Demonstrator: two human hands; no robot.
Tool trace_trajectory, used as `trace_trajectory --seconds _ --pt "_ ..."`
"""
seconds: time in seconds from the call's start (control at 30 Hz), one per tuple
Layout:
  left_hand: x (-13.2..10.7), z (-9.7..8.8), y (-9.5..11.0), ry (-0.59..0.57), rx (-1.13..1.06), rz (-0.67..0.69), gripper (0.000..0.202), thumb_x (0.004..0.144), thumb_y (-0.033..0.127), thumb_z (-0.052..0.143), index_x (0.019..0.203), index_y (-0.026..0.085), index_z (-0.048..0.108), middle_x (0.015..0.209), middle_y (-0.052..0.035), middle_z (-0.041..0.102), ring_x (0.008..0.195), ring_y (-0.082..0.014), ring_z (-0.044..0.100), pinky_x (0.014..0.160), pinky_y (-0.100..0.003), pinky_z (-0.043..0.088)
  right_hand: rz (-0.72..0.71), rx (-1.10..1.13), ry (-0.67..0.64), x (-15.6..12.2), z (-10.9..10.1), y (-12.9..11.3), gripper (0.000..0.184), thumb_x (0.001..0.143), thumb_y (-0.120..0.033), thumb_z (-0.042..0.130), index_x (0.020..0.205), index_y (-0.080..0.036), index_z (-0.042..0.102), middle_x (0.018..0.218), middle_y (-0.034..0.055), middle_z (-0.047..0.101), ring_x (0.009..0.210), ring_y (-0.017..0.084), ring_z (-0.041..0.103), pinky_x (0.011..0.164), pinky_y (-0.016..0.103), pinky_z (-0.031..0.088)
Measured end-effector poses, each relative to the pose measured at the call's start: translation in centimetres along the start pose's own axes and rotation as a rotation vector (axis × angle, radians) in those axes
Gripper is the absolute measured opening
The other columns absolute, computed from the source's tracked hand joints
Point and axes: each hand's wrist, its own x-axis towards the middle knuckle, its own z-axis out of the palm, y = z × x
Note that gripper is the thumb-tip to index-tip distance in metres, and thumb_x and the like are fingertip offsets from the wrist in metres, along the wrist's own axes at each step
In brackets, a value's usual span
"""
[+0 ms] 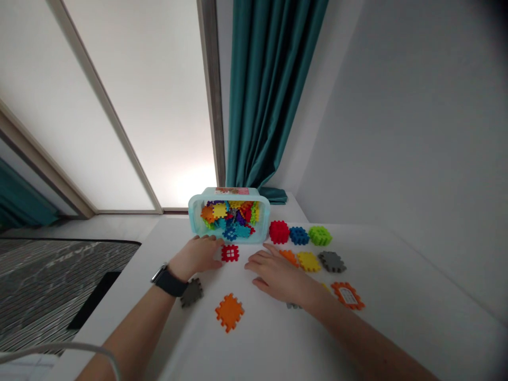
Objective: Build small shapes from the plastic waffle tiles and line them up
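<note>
My left hand (200, 254), with a dark watch on its wrist, lies low over the white table. Its fingers reach toward the tub's front rim, and the thumb points at a small red interlocking tile (230, 253) with window-like holes, just short of touching it. On the other side of that tile, my right hand (273, 272) has its fingers apart and holds nothing. It partly hides an orange tile (289, 257). Under my left wrist a dark grey tile (192, 292) shows. Nearer to me lies a single orange tile (229, 313).
A pale blue tub (194, 217) tipped toward me holds many coloured tiles. To its right are red (279, 232), blue (299, 236) and green (319, 236) tile stacks. Yellow (308, 261), grey (332, 262) and orange-framed (347, 295) tiles lie before them. A wall borders the right.
</note>
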Motion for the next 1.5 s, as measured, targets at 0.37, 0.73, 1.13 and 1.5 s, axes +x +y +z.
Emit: trace_trajectory --seconds 0.37,0.73,1.13,1.5 --pt "0.6 1.1 0.9 0.072 0.043 -0.023 0.029 0.085 0.035 0.068 0.108 0.018 0.067 0.104 -0.0132 0.070 0.098 -0.0311 0.068 0.083 -0.043 0.055 0.057 0.016 -0.020 0.3 0.4 0.1 0.020 0.094 -0.016 0.056 0.110 -0.017 0.068 0.115 0.0115 0.073 0.114 0.027 0.064 0.112 0.047 0.036" --pt "0.8 1.4 0.3 0.104 0.010 0.041 0.023 0.086 0.031 0.066 0.104 0.017 0.066 0.102 -0.0126 0.069 0.095 -0.0297 0.067 0.080 -0.040 0.056 0.041 -0.018 0.008 0.0 0.8 -0.1 0.016 0.094 -0.016 0.057 0.105 -0.018 0.068 0.112 0.0101 0.072 0.114 0.027 0.062 0.113 0.052 0.033" --pt "0.0 -0.8 1.9 0.165 -0.048 0.162 0.027 0.079 0.028 0.071 0.102 0.019 0.062 0.102 -0.0061 0.066 0.084 -0.0245 0.066 0.076 -0.035 0.055 0.017 -0.027 0.046 -0.4 -0.6 0.7 0.017 0.095 -0.020 0.058 0.108 -0.019 0.068 0.108 0.0085 0.072 0.105 0.027 0.064 0.097 0.044 0.048" --pt "0.7 -0.2 3.1 0.676 -0.031 0.335 0.029 0.081 0.026 0.064 0.108 0.018 0.059 0.142 -0.0180 0.049 0.129 -0.0375 0.045 0.109 -0.057 0.041 -0.090 -0.149 0.529 -0.6 -1.0 2.2 0.029 0.097 -0.016 0.049 0.123 -0.020 0.062 0.131 0.0144 0.061 0.124 0.028 0.054 0.106 0.049 0.046"
